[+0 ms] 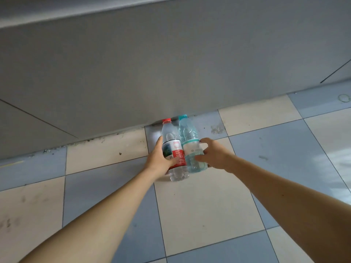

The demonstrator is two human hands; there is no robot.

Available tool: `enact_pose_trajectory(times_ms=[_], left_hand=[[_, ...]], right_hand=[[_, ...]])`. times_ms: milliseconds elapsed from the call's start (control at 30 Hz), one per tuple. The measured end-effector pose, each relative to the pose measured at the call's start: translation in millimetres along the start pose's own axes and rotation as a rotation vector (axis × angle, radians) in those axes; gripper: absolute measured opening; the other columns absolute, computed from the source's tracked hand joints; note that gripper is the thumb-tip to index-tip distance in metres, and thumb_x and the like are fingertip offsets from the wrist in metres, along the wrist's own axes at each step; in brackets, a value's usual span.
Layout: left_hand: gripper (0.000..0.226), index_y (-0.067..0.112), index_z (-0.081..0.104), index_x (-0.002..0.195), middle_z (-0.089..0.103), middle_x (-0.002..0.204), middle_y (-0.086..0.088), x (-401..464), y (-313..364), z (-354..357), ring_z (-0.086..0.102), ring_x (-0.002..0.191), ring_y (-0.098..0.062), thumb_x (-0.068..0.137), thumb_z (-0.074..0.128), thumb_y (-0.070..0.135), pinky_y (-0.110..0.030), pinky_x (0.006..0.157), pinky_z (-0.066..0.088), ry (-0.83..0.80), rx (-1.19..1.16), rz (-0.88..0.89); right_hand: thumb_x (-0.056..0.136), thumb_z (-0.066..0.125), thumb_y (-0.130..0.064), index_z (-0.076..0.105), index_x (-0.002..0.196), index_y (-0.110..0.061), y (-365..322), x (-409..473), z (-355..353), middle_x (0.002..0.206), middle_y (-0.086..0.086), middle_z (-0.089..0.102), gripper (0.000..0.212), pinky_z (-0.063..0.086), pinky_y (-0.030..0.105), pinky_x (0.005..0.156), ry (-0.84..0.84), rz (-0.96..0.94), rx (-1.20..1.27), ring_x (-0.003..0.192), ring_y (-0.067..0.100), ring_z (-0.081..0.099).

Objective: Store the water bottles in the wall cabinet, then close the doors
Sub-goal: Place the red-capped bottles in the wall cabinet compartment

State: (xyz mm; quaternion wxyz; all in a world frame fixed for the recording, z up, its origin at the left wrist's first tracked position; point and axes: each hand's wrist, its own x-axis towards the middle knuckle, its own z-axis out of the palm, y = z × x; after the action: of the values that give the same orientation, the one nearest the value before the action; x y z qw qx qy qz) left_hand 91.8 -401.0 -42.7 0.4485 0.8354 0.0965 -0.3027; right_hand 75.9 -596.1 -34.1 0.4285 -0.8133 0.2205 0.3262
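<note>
Both hands reach down from bare forearms to two bottles standing side by side on the tiled floor [199, 205]. Left hand [161, 158] is wrapped round the red-capped bottle [173, 149] at its label, thumb across the front; right hand [212, 154] curls its fingers round the teal-capped bottle [190, 145] at mid-body. The bottles touch each other, and their bases seem to rest on a pale tile, though a slight lift cannot be ruled out. Just behind them rises a grey panel [171, 63] with faint seams, meeting the floor along a grimy edge; whether this is part of the cabinet cannot be told, and no open door shows. By my reading, this is the pick-up step: both grips look set. Next comes lifting both bottles together and carrying them upward to the wall cabinet, keeping them upright.
</note>
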Motion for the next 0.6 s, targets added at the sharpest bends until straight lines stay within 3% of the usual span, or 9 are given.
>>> enact_pose_trajectory(times_ms=[100, 200, 333, 433, 500, 600], left_hand=[[0.111, 0.032, 0.01, 0.161, 0.059, 0.139, -0.006, -11, -3, -6, 0.063, 0.119, -0.023, 0.08, 0.085, 0.015, -0.043, 0.097, 0.055, -0.085, -0.008, 0.005], [0.112, 0.042, 0.016, 0.158, 0.07, 0.115, 0.006, -26, -9, -10, 0.071, 0.096, -0.01, 0.076, 0.087, 0.016, -0.032, 0.076, 0.062, -0.199, 0.066, 0.028], [0.115, 0.051, 0.014, 0.154, 0.073, 0.109, -0.001, -29, -23, -17, 0.074, 0.092, -0.022, 0.073, 0.089, 0.016, -0.041, 0.064, 0.063, -0.341, 0.072, -0.046], [0.102, 0.037, 0.022, 0.156, 0.07, 0.118, -0.006, -19, -21, -20, 0.07, 0.102, -0.028, 0.078, 0.085, 0.025, -0.049, 0.083, 0.06, -0.303, 0.15, -0.038], [0.094, 0.026, 0.025, 0.158, 0.06, 0.134, -0.007, -8, -15, -20, 0.061, 0.118, -0.026, 0.083, 0.08, 0.037, -0.043, 0.099, 0.052, -0.157, 0.217, -0.014], [0.082, 0.017, 0.031, 0.156, 0.05, 0.15, -0.008, 4, -4, -14, 0.052, 0.131, -0.025, 0.09, 0.072, 0.042, -0.037, 0.102, 0.044, -0.014, 0.194, 0.017]], right_hand=[[0.083, 0.079, -0.003, 0.035, 0.149, -0.017, 5, -10, 1, 0.12, 0.018, 0.061, 0.081, 0.061, 0.047, 0.084, -0.064, 0.039, 0.049, 0.104, 0.033, 0.066], [0.079, 0.084, -0.005, 0.034, 0.144, -0.017, 14, -23, 8, 0.108, 0.015, 0.064, 0.083, 0.062, 0.042, 0.079, -0.183, 0.092, -0.009, 0.081, 0.024, 0.067], [0.077, 0.087, -0.011, 0.043, 0.136, -0.012, 21, -28, 12, 0.099, 0.011, 0.069, 0.073, 0.063, 0.043, 0.081, -0.338, 0.116, -0.12, 0.078, 0.021, 0.07], [0.081, 0.085, -0.027, 0.049, 0.134, -0.014, 20, -23, 15, 0.105, 0.005, 0.07, 0.066, 0.062, 0.037, 0.081, -0.299, 0.113, -0.126, 0.091, 0.02, 0.071], [0.083, 0.081, -0.035, 0.045, 0.141, -0.015, 17, -16, 18, 0.116, 0.007, 0.067, 0.07, 0.06, 0.036, 0.08, -0.166, 0.09, -0.035, 0.102, 0.024, 0.068], [0.088, 0.075, -0.038, 0.033, 0.154, -0.014, 9, -5, 25, 0.134, 0.012, 0.06, 0.082, 0.056, 0.043, 0.095, 0.044, 0.028, 0.064, 0.115, 0.028, 0.063]])
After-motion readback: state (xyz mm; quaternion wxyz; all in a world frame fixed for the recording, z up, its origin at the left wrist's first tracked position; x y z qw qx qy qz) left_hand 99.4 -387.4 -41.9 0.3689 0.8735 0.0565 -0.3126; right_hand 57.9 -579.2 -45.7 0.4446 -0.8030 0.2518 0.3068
